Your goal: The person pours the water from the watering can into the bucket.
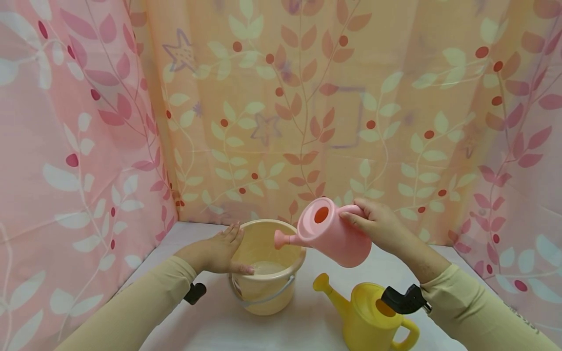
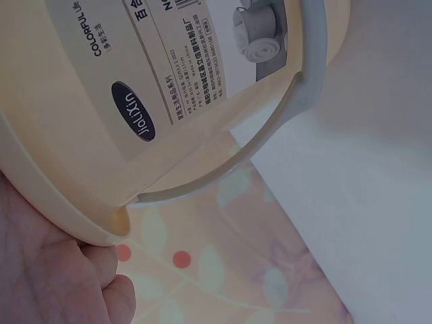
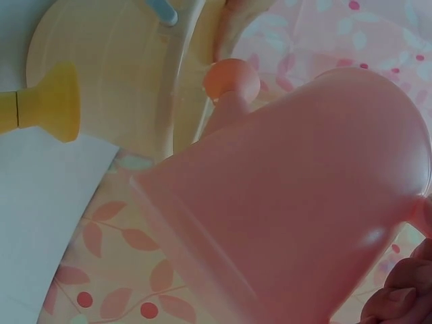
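Observation:
My right hand [image 1: 373, 219] grips the handle of a pink watering can [image 1: 338, 241], held up and tilted with its spout to the left. The spout's rose [image 1: 280, 239] hangs over the mouth of a cream bucket [image 1: 265, 297]. Fairly straight fingers of my left hand [image 1: 219, 251] rest on the bucket's left rim, the thumb lying along its near side. A pale patch like shallow water shows at the bucket's bottom. In the left wrist view, the bucket's label [image 2: 155, 74] and grey handle [image 2: 223, 172] show below the rim.
A yellow watering can [image 1: 366, 312] stands upright on the white table [image 1: 206, 317], right of the bucket and below the pink can, its spout pointing left. Leaf-patterned curtains [image 1: 298, 122] close off the back and both sides.

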A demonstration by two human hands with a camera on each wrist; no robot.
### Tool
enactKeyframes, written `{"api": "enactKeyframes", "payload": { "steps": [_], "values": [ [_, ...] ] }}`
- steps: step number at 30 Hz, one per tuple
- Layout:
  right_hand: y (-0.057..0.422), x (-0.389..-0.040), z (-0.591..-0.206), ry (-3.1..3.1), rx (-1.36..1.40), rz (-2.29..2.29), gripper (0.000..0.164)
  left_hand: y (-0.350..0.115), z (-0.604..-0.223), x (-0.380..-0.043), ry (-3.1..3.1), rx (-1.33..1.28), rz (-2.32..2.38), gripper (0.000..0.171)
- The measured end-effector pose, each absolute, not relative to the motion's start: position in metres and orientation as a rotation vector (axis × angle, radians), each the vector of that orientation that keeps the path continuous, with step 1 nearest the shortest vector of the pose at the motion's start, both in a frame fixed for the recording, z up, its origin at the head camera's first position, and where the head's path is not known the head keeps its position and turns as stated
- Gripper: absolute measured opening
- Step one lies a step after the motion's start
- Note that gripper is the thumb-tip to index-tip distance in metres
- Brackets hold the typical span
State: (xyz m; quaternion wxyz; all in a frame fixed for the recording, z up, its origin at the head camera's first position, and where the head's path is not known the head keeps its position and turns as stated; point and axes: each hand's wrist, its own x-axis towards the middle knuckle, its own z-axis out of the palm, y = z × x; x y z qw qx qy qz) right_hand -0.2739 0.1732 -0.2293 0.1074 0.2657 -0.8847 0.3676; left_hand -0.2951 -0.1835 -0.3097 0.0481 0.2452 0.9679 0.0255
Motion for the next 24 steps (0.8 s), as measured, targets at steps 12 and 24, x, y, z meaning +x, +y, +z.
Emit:
{"api": "enactKeyframes", "payload": {
  "steps": [12,24],
  "values": [
    [0.1717,-0.2736,-0.2278,-2.605,0.780,1.046,0.028,-0.1834,-0.3101,-0.2942,2.948,0.749,0.068,0.112],
    [0.1711,-0.2730,-0.2269,-2.615,0.791,1.066,0.025,-0.1844,-0.3107,-0.2946,2.954,0.766,0.068,0.113]
  ]
}}
